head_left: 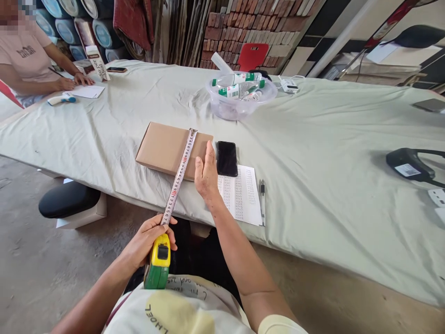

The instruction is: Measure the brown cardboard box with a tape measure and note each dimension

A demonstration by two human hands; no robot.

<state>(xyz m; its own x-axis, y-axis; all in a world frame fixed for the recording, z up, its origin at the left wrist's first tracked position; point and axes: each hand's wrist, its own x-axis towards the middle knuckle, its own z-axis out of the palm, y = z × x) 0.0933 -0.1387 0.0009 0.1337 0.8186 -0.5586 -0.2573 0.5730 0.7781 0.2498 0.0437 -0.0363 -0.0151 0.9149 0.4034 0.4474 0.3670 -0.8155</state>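
A yellow and green tape measure (160,260) is in my left hand (148,239), close to my body, with my fingers wrapped about the case and the blade's mouth. Its white blade runs up and away across a brown cardboard box (162,146), with the metal hook near the box's far edge. My right hand (207,178) rests against the right end of the box, fingers extended and holding nothing. Right of that hand lies a black phone (227,159), partly over a printed sheet (248,195). A pen (262,202) lies along the sheet's right side.
A clear plastic basin (227,111) of bottles stands toward the back of the cloth-covered table (323,176). At the far left another person (26,60) sits with hands on paper. A black-topped stool (69,199) stands below the table's front edge. Dark headset-like devices (406,164) lie at right.
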